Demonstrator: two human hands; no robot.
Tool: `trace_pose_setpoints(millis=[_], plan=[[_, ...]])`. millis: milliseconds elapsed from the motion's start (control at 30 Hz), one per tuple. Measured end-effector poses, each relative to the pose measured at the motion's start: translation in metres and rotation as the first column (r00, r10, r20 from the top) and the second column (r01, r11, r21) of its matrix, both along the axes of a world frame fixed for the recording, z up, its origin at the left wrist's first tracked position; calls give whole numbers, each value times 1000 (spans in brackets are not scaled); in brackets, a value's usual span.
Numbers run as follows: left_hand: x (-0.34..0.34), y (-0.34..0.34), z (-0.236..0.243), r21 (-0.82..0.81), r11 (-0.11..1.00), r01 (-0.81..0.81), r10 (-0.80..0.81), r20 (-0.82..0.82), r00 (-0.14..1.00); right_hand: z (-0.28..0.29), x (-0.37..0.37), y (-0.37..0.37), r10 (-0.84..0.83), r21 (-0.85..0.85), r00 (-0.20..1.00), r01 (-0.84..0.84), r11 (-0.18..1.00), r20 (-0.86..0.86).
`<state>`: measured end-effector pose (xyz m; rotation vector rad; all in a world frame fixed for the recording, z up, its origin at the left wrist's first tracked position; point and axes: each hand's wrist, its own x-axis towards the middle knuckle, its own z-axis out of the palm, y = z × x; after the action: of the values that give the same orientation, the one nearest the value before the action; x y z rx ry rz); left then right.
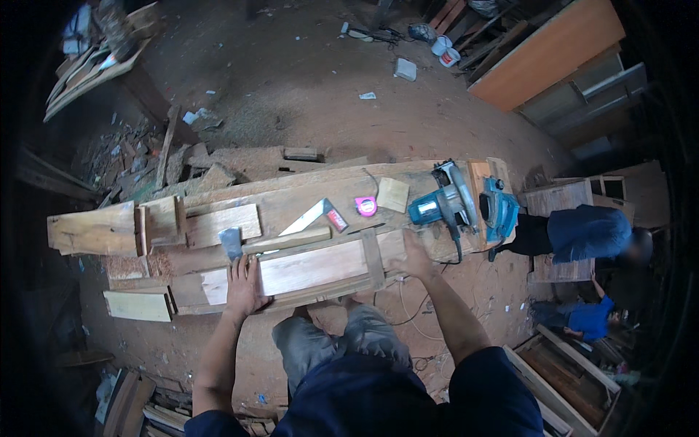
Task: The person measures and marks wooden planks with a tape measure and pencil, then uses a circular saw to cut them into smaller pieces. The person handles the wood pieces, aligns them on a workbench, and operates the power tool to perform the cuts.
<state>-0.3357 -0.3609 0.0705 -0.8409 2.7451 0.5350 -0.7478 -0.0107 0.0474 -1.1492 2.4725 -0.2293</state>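
A pale planed board (313, 273) lies lengthwise along the near side of the wooden workbench (284, 193). My left hand (245, 285) rests on its left part, fingers stretched out flat and thumb along the near edge. Just beyond those fingertips is a grey metal blade (231, 242); its handle, if any, is hidden. A darker wooden strip (373, 258) crosses the board toward its right end. Close to that strip, my right hand (413, 258) is over the board's right end, fingers apart and slightly blurred, with nothing visible in them.
Beyond the board lie a pink tape measure (366, 206), a triangular tool with a red part (318, 216) and a wood block (393, 194). A teal circular saw (443, 204) and a teal power planer (499, 211) occupy the right end. Two people in blue (590, 233) are farther right.
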Motion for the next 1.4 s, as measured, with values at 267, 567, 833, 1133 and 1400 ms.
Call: trace_pose_setpoints(millis=[267, 567, 833, 1133, 1400], plan=[[-23, 1, -3, 38, 998, 52, -56, 116, 992, 47, -29, -60, 584, 225, 809, -581, 782, 60], [-30, 6, 0, -24, 998, 66, -63, 126, 990, 42, -42, -55, 527, 91, 819, -557, 825, 227], [-26, 1, 1, 35, 999, 34, -37, 93, 995, 0, -30, -18, -30, -273, 905, 160, 949, 425], [-18, -14, 2, 91, 996, -7, -17, 266, 964, -26, -44, -6, -285, -20, 531, 496, 868, 798], [-15, -20, -10, 73, 997, 38, -50, 174, 983, -30, -53, -6, -302, 66, 441, 475, 877, 845]])
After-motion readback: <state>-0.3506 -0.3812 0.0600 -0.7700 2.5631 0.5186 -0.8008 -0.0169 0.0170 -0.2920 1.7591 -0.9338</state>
